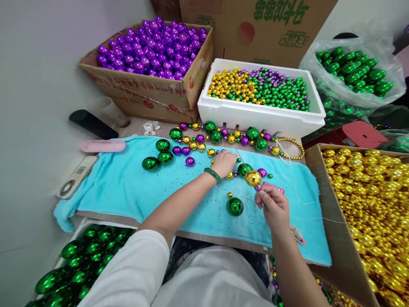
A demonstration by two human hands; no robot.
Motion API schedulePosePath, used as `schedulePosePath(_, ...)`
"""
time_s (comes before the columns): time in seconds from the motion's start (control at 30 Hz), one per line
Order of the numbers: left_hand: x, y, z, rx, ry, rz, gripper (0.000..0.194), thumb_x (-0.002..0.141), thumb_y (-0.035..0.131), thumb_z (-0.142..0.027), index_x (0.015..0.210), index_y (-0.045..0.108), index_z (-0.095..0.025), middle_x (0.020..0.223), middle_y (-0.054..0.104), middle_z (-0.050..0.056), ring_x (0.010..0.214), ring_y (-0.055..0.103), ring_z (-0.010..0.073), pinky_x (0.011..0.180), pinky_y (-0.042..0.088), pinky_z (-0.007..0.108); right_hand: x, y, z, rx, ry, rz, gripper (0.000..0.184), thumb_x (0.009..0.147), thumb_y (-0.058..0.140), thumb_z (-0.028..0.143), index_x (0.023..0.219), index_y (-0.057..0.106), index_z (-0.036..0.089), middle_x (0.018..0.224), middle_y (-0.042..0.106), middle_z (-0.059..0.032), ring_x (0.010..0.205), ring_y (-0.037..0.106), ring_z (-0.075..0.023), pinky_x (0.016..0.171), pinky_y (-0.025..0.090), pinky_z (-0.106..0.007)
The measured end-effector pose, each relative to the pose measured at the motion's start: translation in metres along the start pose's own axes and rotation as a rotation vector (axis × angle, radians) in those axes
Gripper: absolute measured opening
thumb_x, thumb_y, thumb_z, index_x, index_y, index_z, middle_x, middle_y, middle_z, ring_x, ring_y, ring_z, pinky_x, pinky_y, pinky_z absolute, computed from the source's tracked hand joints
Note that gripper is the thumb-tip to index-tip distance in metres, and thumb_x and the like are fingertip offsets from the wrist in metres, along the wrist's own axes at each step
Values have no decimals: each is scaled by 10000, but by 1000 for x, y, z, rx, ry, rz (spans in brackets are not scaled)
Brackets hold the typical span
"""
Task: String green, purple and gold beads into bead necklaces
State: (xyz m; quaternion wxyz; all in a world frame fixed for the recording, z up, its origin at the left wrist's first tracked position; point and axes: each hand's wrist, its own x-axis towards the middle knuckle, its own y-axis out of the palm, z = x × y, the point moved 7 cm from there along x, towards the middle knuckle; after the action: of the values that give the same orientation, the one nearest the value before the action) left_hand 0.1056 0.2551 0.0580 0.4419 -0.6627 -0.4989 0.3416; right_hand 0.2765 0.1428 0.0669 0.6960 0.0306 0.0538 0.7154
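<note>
My right hand [274, 208] pinches a small purple bead [257, 187] just below a large gold bead [253, 178]. A thin needle-like rod [240, 157] sticks up to the left beyond the gold bead. My left hand [225, 163], with a green bangle [212, 175] at the wrist, reaches down among small beads on the blue towel [191, 196]; its fingers are curled and their tips hidden. Close to its fingers is a small green bead [239, 160]. Behind the gold bead lies a large green bead [244, 169]. Another green bead [234, 206] rests with clear thread between my hands.
A finished-looking bead strand [216, 136] lies along the towel's back edge. Behind stand a carton of purple beads [134, 85] and a white foam box [255, 111]. Gold beads fill a carton [338, 230] at right. Loose green beads [165, 157] lie left.
</note>
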Motion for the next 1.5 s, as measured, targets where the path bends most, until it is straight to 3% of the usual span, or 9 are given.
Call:
schedulePosePath(0.07, -7, -16, 10, -244, -82, -93, 158, 881, 594, -234, 977, 679, -142, 982, 703, 121, 965, 621, 235, 837, 480, 361, 0, -1, 0, -13, -6, -10, 152, 815, 682, 338, 826, 672, 187, 553, 569, 10, 484, 474, -108, 439, 357, -237)
schedulePosePath(0.17, -27, -33, 34, -1098, -270, -201, 173, 881, 608, -294, 970, 676, -162, 912, 703, 66, 763, 635, 144, 685, 495, 273, -1, -1, 0, -54, 14, -34, 157, 794, 688, 336, 804, 678, 180, 509, 535, 20, 452, 441, -98, 414, 314, -226)
schedulePosePath(0.23, -42, -37, 39, -1611, -337, -174, 174, 871, 626, -288, 970, 678, -155, 868, 697, 53, 681, 623, 104, 615, 485, 228, -2, 2, 1, -76, 32, -50, 159, 775, 686, 336, 780, 678, 176, 478, 506, 28, 431, 417, -94, 399, 281, -221)
schedulePosePath(0.37, -65, -47, 44, -1984, -400, -180, 106, 866, 627, -184, 935, 687, -129, 851, 703, 58, 658, 628, 75, 595, 496, 183, -1, 13, 7, -123, 31, -49, 156, 744, 676, 328, 728, 672, 173, 448, 483, 35, 406, 373, -83, 393, 252, -225)
schedulePosePath(0.63, -80, -54, 55, -1991, -419, -311, 101, 839, 640, -127, 912, 710, -138, 868, 716, 50, 671, 640, 71, 621, 526, 172, -5, 23, 5, -149, 53, -10, 162, 754, 669, 339, 743, 682, 178, 454, 484, 37, 408, 364, -83, 402, 256, -231)
schedulePosePath(1.0, -90, -70, 58, -1737, -261, -510, 169, 688, 756, -172, 854, 725, -174, 927, 705, 25, 766, 613, 90, 693, 505, 220, -7, 27, 8, -198, 67, -19, 190, 738, 669, 366, 732, 680, 176, 451, 459, 39, 415, 382, -91, 398, 282, -230)
schedulePosePath(1.13, -95, -79, 56, -1566, -173, -609, 326, 662, 759, -119, 969, 707, -214, 968, 673, 4, 895, 593, 97, 814, 491, 223, -8, 27, 7, -209, 71, -17, 194, 747, 669, 366, 748, 680, 172, 465, 468, 37, 435, 409, -94, 414, 313, -228)
schedulePosePath(1.3, -95, -69, 34, -1522, -130, -489, 634, 694, 722, -118, 1278, 531, -276, 1017, 607, 2, 913, 569, 107, 802, 491, 236, -5, 39, 0, -168, 145, 42, 263, 740, 689, 432, 750, 622, 178, 481, 529, 24, 418, 422, -92, 383, 306, -219)
schedulePosePath(1.5, -95, -48, 4, -1489, -107, -358, 697, 720, 722, -151, 1346, 433, -250, 963, 597, 8, 896, 578, 117, 852, 482, 271, -5, 48, -10, -82, 293, 94, 299, 708, 720, 437, 756, 593, 170, 561, 616, -17, 453, 502, -107, 386, 359, -212)
